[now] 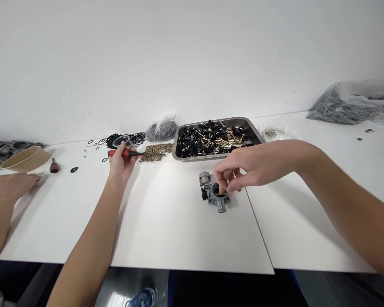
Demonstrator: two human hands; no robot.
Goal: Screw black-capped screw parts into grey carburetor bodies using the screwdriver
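My left hand (123, 164) is closed round a screwdriver with a red handle (115, 153); its dark shaft points right, over a pile of small brass-coloured screws (155, 150). A grey metal carburetor body (222, 207) rests on the white table, with a round bore facing up and a black fitting on its left side. My right hand (240, 170) reaches over it from the right, fingertips pinched together at the bore. Whatever lies between those fingertips is too small and covered to name.
Behind the carburetor stands a metal tray (216, 158) of black parts and brass-coloured pins. Black rubber rings (137, 137) and a bag of dark pieces (161, 130) lie left of it. A co-worker's hand (16, 184) rests far left near a beige container (27, 159). A plastic bag (342, 104) sits far right.
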